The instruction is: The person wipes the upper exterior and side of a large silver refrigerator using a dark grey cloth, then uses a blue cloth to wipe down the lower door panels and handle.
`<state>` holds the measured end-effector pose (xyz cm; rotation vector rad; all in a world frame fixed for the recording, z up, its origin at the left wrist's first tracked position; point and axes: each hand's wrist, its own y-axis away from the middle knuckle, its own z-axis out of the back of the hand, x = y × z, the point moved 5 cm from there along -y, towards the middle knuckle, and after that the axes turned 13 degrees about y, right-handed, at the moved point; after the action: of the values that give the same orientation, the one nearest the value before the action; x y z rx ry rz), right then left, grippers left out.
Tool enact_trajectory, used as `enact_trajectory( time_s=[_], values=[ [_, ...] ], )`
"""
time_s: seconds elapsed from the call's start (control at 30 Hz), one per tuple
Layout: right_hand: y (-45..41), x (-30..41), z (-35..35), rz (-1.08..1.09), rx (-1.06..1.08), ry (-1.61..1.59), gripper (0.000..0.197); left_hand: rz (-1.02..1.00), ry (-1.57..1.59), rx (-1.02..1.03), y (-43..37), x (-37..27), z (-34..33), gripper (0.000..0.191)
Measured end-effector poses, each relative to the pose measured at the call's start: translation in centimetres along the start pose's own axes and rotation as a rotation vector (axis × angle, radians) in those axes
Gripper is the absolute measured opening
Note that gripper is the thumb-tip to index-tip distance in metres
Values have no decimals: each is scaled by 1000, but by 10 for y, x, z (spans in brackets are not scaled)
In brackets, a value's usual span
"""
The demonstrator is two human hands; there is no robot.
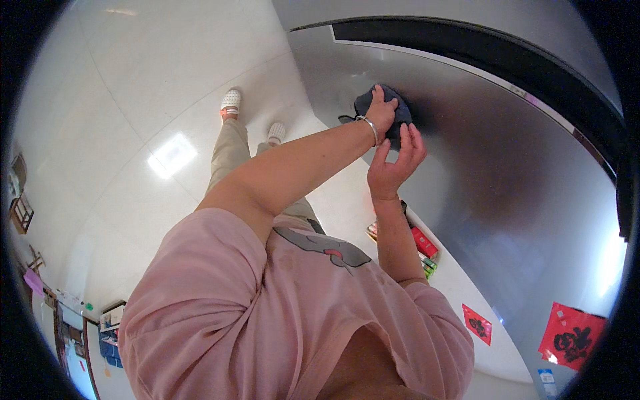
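Observation:
My left hand (381, 116), with a silver bangle at its wrist, lies over a bunched dark blue-grey cloth (400, 111) and holds it against a glossy grey metal panel (480, 145). A small dark flap or loop of the cloth sticks out to the left of the bangle. Just below, my right hand (399, 162) has curved fingers, their tips at the cloth's lower edge. Whether those fingertips pinch the fabric cannot be made out. My left forearm crosses in front of my body.
A black recessed band (465, 45) with pale trim runs along the panel. Red diamond-shaped papers (571, 336) bear black characters. Beyond my right forearm are a red box (424, 242) and green packs (428, 266). White shoes (231, 100) stand on the pale tiled floor (150, 100).

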<state>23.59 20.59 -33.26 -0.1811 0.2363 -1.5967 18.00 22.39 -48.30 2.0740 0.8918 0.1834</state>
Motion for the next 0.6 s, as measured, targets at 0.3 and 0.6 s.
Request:
enact_trajectory(
  time_s=[0.3, 0.6],
  values=[
    [19, -24, 40, -11, -141, -190, 47, -883, -243, 152, 80, -66, -66, 65],
    [112, -99, 87, -16, -98, -248, 45, -1304, -450, 178, 45, -126, -55, 54]
  ],
)
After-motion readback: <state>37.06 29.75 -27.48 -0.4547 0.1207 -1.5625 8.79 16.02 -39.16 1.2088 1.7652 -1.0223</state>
